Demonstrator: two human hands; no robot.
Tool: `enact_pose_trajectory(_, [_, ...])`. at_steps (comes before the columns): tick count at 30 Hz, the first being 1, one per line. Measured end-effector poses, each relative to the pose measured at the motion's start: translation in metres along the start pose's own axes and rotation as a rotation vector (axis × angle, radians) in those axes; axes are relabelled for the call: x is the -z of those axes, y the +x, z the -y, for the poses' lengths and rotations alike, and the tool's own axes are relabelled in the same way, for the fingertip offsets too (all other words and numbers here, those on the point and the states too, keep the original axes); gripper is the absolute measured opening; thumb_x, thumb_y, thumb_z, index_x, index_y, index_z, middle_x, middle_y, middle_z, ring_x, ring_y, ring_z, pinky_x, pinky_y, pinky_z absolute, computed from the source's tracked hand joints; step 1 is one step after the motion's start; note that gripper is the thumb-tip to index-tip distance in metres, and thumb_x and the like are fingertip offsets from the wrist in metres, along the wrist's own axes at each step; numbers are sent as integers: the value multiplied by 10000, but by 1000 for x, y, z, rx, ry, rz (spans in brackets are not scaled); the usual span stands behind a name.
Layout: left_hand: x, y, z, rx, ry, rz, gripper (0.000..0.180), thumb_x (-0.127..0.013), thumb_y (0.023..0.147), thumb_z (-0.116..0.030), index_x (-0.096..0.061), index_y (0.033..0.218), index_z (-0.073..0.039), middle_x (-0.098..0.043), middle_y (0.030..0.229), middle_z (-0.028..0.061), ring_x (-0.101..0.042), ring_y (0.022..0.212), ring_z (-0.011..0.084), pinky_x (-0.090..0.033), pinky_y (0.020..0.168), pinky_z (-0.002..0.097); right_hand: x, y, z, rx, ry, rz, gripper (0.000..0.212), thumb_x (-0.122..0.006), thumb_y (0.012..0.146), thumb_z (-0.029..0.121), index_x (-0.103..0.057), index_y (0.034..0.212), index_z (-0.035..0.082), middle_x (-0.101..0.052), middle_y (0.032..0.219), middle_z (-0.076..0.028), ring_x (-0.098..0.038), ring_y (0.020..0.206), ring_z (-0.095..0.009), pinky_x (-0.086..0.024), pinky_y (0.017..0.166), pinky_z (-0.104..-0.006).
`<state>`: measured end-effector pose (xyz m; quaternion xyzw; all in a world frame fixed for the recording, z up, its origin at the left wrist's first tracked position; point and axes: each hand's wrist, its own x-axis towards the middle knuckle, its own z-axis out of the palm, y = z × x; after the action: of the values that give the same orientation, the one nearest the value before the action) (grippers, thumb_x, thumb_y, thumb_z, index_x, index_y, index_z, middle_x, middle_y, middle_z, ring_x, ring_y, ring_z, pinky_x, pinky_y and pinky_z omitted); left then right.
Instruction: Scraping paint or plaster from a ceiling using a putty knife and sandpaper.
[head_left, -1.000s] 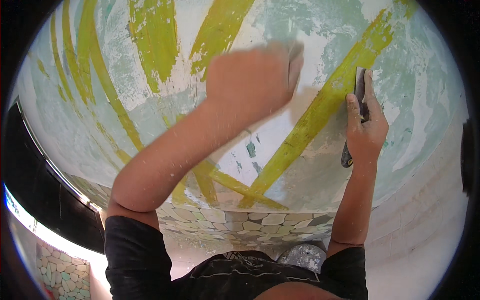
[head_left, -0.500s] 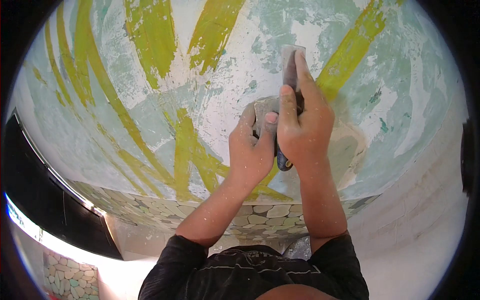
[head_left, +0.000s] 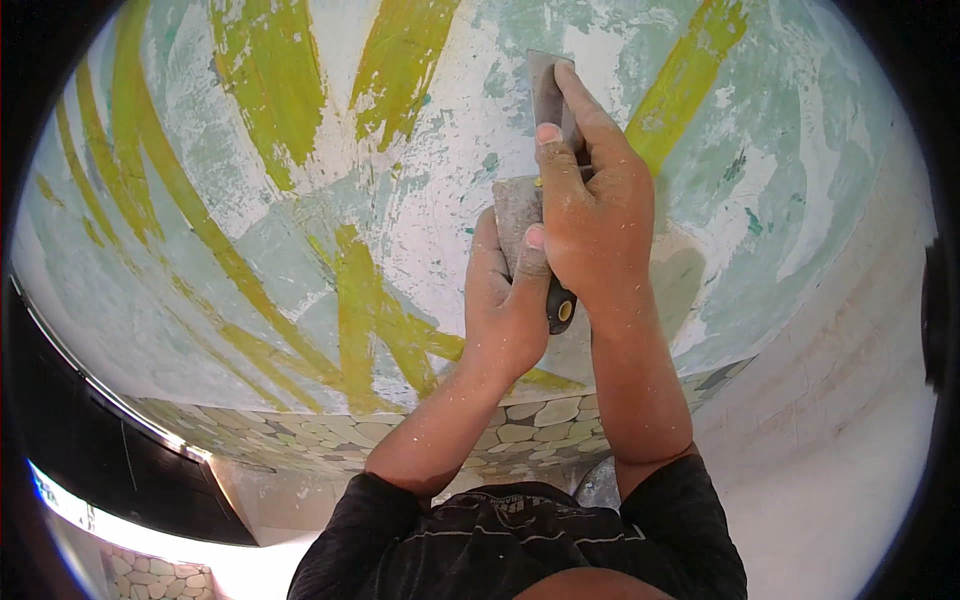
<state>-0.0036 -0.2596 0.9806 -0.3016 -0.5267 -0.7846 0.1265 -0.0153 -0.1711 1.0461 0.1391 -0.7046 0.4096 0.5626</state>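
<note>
My right hand (head_left: pixel 600 220) is closed around a scraper (head_left: pixel 545 95). Its grey metal blade points up and lies against the wall, and its black handle end shows below my palm. My left hand (head_left: pixel 500 310) sits just left of it, touching it, and grips a grey flat piece (head_left: pixel 512 210), possibly sandpaper, pressed beside the scraper's blade. Both hands are dusted with white specks. The curved wall (head_left: pixel 300 200) behind them is whitish with worn pale green paint and yellow-green stripes.
A band of pebble mosaic (head_left: pixel 530 420) runs along the wall's lower edge. A plain pale surface (head_left: pixel 850 400) lies to the right. A dark ledge (head_left: pixel 100 450) curves along the left. My dark shirt fills the bottom middle.
My left hand left the upper wall and came down to the right hand. The right hand moved left and up with the scraper; both now meet at the centre.
</note>
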Motion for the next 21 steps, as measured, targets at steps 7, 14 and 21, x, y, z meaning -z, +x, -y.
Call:
enact_pose_trajectory(7, [-2, 10, -9, 74, -222, 17, 332, -439, 1008, -103, -432, 1301, 55, -568, 1166, 127, -532, 1045, 150, -448, 889, 278, -3, 0, 7, 13, -67, -13, 463, -635, 935, 169, -558, 1373, 38, -627, 769, -75, -509, 661, -103, -465, 627, -254])
enact_pose_trajectory(14, [-14, 5, 3, -121, -149, -6, 313, -432, 1011, -84, -418, 1291, 56, -552, 1174, 139, -525, 1046, 155, -455, 865, 286, 2, 6, 8, 66, -81, 46, 489, -645, 931, 186, -542, 1379, 19, -628, 750, -99, -503, 627, -118, -463, 618, -274])
enact_pose_trajectory(21, [-29, 16, -2, -126, -48, 20, 309, -407, 1053, -149, -410, 1326, -4, -528, 1237, 80, -505, 1102, 117, -427, 916, 259, 11, 34, -2, 209, -125, 16, 480, -609, 938, 182, -535, 1378, 6, -575, 679, -69, -479, 600, -99, -425, 571, -266])
